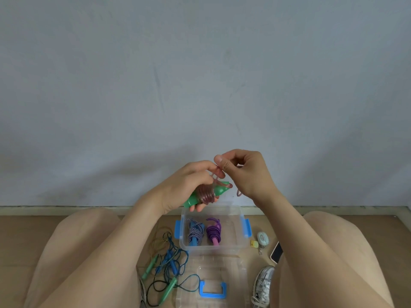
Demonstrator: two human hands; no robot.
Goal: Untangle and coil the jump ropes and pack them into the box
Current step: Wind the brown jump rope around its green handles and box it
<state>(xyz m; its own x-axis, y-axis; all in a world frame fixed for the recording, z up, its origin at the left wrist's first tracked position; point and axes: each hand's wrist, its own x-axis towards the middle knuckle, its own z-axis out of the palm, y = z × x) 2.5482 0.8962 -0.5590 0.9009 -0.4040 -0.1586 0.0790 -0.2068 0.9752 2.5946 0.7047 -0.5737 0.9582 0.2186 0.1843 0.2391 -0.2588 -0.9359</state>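
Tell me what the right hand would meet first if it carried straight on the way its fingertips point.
Most likely the left hand, which almost touches the fingertips of the right hand, above the pink rope wound round the green handles. Depth is unclear from one view.

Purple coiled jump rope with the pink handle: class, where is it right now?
Head view: the purple coiled jump rope lies inside the clear plastic box with blue latches, right of the blue-and-white braided rope bundle.
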